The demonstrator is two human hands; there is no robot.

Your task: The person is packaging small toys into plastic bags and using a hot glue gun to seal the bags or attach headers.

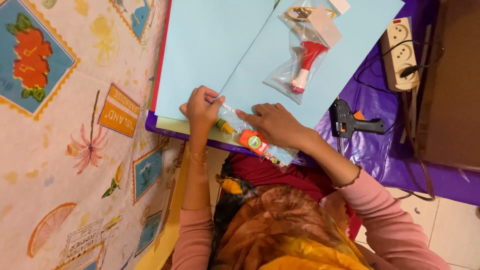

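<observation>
- Here we pinch the clear packet (pixel 250 137) at one end, left hand (pixel 201 107) fingers clamped on it.
- Our right hand (pixel 272 124) presses it flat, fingers together, steadying it on the blue paper (pixel 210 55).

Two bare hands showed, the left hand (pixel 201 107) and the right hand (pixel 272 125). Two clear plastic bags lay there: one packet (pixel 250 137) with orange and yellow pieces under the hands, one bag (pixel 305 50) with a red and white tool. There were two light blue paper sheets (pixel 200 55), one black glue gun (pixel 352 122) and one beige power strip (pixel 400 52).
</observation>
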